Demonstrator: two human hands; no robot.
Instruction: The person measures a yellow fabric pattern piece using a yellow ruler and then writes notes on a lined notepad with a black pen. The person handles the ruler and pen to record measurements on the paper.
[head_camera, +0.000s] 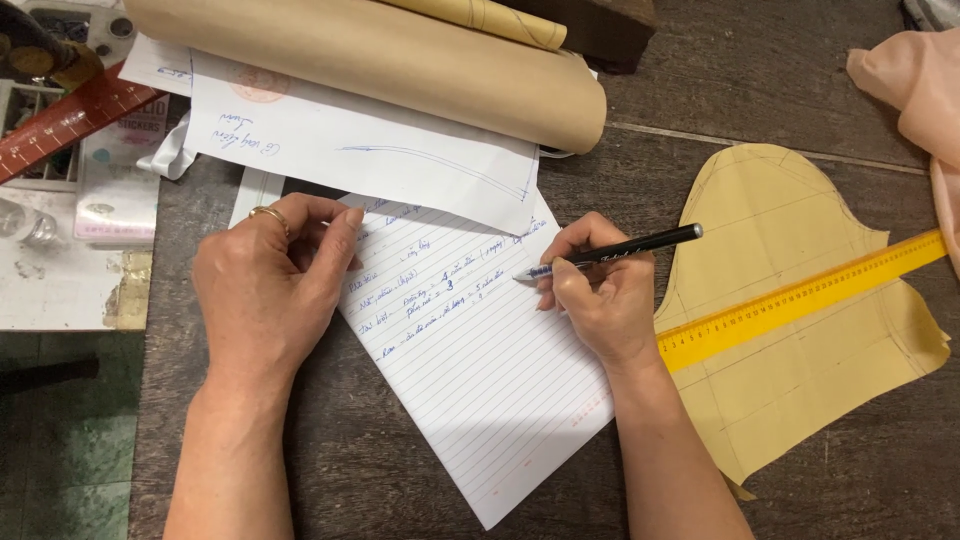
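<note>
Dark, worn wooden table (400, 470), pretty cluttered. Lined sheet (480, 350) lying at an angle in the middle, handwriting across its upper part. Left hand (265, 290) flat on the sheet's left edge, fingers loosely curled, holding nothing. Right hand (600, 295) pinching a black pen (610, 252), tip touching the paper. Yellow ruler (810, 295) across a tan paper pattern piece (790, 390) just right. Brown paper roll (380, 60) up top.

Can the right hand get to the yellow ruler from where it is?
Probably yes: the right hand holds a pen, but the yellow ruler lies uncovered just beside its wrist.
</note>
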